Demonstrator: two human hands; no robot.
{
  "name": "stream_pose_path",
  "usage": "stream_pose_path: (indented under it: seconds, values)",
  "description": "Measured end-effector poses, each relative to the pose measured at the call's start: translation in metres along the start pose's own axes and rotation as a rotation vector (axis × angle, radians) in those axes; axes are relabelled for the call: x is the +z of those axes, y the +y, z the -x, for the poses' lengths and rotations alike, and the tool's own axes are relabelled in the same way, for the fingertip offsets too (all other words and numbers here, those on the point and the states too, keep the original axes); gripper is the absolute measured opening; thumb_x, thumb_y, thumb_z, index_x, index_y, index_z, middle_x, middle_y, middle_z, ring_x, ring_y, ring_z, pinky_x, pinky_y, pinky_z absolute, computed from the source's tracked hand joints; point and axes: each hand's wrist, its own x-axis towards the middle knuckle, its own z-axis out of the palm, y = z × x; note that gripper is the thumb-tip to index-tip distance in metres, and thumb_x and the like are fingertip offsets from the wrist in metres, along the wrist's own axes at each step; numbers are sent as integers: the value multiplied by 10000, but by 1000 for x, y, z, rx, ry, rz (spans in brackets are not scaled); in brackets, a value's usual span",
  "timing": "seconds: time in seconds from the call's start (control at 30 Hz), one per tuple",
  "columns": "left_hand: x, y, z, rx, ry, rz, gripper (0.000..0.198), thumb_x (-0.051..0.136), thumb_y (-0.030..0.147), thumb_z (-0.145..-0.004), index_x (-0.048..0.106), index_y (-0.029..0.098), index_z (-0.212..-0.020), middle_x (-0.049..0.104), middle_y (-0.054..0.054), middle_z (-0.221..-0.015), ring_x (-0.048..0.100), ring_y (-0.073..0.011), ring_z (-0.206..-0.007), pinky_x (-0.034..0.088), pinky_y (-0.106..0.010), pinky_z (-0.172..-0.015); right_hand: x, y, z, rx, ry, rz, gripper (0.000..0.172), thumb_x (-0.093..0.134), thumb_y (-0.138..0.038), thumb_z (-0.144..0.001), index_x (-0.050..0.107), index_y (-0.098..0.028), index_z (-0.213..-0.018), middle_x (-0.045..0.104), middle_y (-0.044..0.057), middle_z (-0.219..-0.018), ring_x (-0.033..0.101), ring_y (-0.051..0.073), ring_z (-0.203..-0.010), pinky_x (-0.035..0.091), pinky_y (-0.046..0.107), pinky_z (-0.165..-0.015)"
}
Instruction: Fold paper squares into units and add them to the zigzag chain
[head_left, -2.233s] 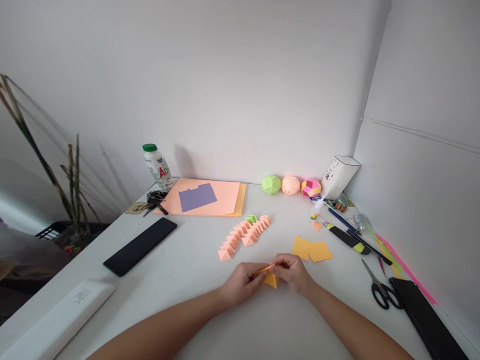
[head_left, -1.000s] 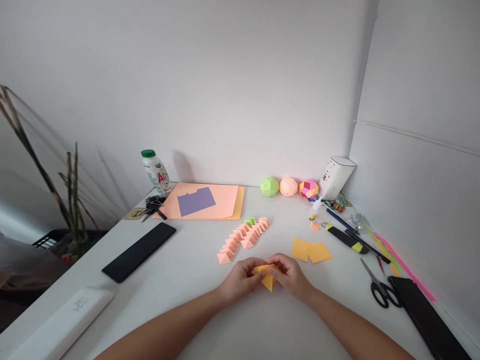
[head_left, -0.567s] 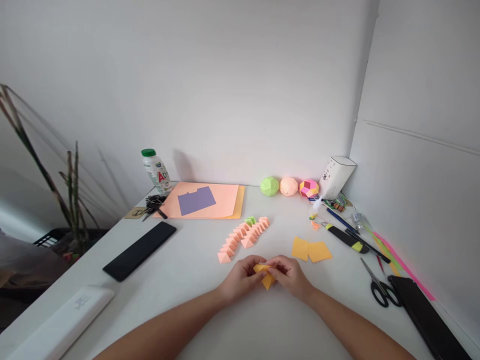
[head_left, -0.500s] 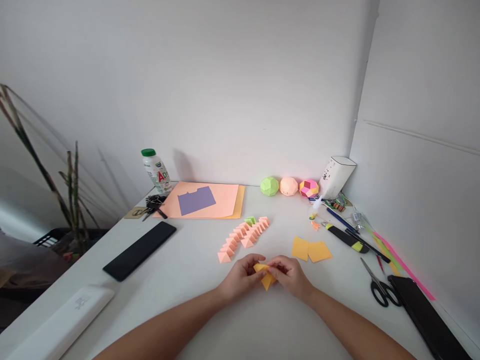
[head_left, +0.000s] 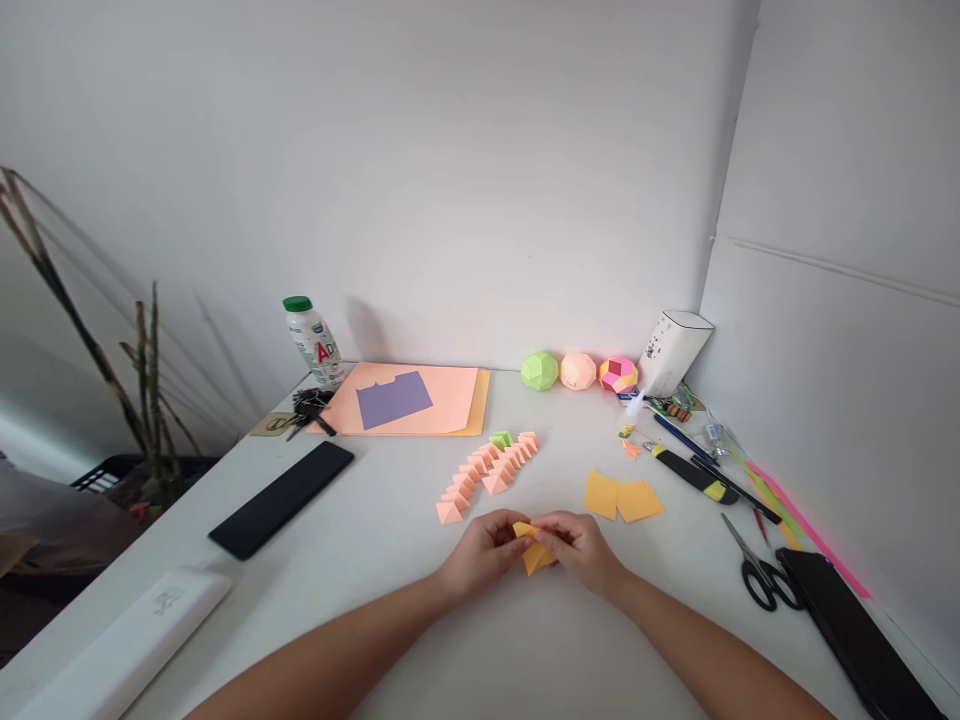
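A small folded piece of orange-yellow paper (head_left: 534, 558) is held between both hands near the front middle of the table. My left hand (head_left: 484, 552) pinches its left side with thumb and fingers. On its right side, my right hand (head_left: 581, 548) presses the paper between thumb and fingertips. The fingers cover part of the folds. Two flat orange-yellow paper squares (head_left: 639, 501) lie just beyond my right hand. Past my left hand stand rows of folded peach paper pieces (head_left: 459, 493), with a few green folded pieces (head_left: 500, 440) at their far end.
Peach paper sheets (head_left: 450, 390) bear a purple paper piece (head_left: 394, 400). Three paper balls (head_left: 578, 371) sit by the wall. At right lie scissors (head_left: 757, 575), a cutter knife (head_left: 694, 475) and a glue bottle (head_left: 631, 412). At left are a black slab (head_left: 281, 500) and a white-green bottle (head_left: 313, 340).
The folded paper has turned slightly between my fingers, and my right fingers now reach further over its top. Nothing else on the table has moved.
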Motion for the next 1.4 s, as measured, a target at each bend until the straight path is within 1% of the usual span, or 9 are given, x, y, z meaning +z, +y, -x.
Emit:
stream_pose_path:
  seconds: [0.17, 0.33, 0.6, 0.77, 0.9, 1.13, 1.3, 1.4]
  values:
    - [-1, -3, -1, -18, 28, 5, 391, 626, 496, -713, 603, 146, -887, 458, 59, -537, 359, -57, -421, 272, -198, -420, -1, 0, 0, 76, -20, -67, 316, 596, -447, -783, 679, -173, -917, 632, 44, -779, 604, 179, -691, 536, 276, -519]
    - [-1, -4, -1, -12, 29, 12, 406, 620, 513, -715, 598, 134, -860, 460, 57, -534, 359, -54, -418, 266, -194, -414, -2, -3, 1, 105, -55, -75, 335, 591, -460, -778, 687, -166, -909, 623, 33, -742, 594, 167, -667, 516, 261, -509]
    - [1, -2, -1, -9, 18, 39, 425, 629, 539, -691, 584, 134, -811, 477, 50, -559, 350, -47, -418, 246, -193, -411, -4, -3, 0, 78, -76, -27, 286, 572, -422, -798, 680, -167, -868, 592, 17, -680, 541, 133, -587, 461, 232, -474]
    - [2, 2, 0, -24, 31, 46, 405, 633, 543, -686, 563, 150, -755, 457, 64, -523, 332, -44, -398, 229, -194, -402, -4, -2, -1, 76, -76, -31, 270, 576, -414, -795, 675, -169, -850, 574, 8, -651, 514, 122, -545, 451, 238, -476]
    - [2, 3, 1, -22, 27, 50, 396, 627, 541, -692, 541, 157, -733, 432, 76, -498, 309, -42, -392, 220, -193, -400, -3, -2, -1, 71, -79, -49, 262, 584, -405, -791, 672, -162, -835, 576, 12, -664, 515, 123, -561, 445, 231, -477]
    - [1, 5, 2, -33, 26, 42, 371, 594, 531, -721, 510, 170, -731, 424, 73, -508, 323, -53, -404, 231, -195, -404, -3, 1, -1, 53, -87, -60, 287, 575, -421, -799, 669, -153, -836, 586, 11, -663, 511, 114, -540, 413, 228, -480]
    - [1, 4, 2, -37, 40, 48, 344, 602, 497, -719, 470, 179, -712, 399, 84, -496, 308, -48, -398, 230, -190, -400, -3, 0, -1, 32, -86, -37, 287, 572, -421, -800, 673, -155, -837, 608, 22, -696, 536, 130, -584, 422, 238, -512]
    - [0, 2, 2, -36, 54, 47, 322, 597, 473, -724, 463, 180, -713, 408, 82, -500, 323, -51, -399, 246, -188, -401, -3, -2, -1, 25, -87, -26, 270, 570, -404, -806, 675, -157, -834, 610, 23, -698, 537, 133, -594, 419, 237, -519]
